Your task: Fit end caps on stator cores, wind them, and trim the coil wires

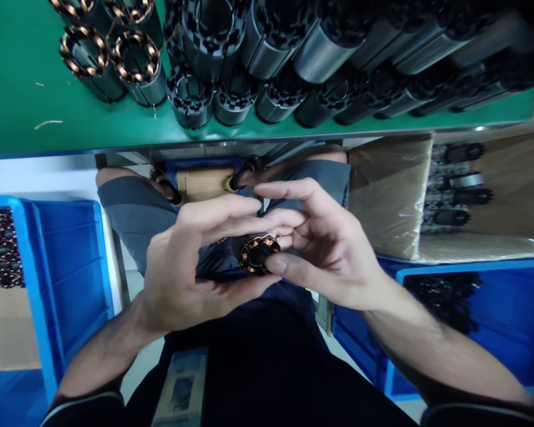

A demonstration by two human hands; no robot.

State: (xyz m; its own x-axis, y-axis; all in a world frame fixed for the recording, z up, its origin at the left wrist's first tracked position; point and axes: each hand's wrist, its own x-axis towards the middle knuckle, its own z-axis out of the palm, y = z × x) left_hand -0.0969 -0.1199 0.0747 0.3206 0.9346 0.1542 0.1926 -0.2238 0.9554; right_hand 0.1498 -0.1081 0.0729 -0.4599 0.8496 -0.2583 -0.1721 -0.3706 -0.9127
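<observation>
- In the head view, a small wound stator (250,259) is in the middle, between both hands, above the lap.
- The left hand (182,267) curves around it, thumb at the near side, probably for keeping it steady.
- The right hand (333,252) pinches its rim, perhaps so the copper end faces the eyes.
- On the far green bench (18,89), copper-wound stators (146,80) stand left of stator cores without copper (235,112), maybe for easy sorting.
</observation>
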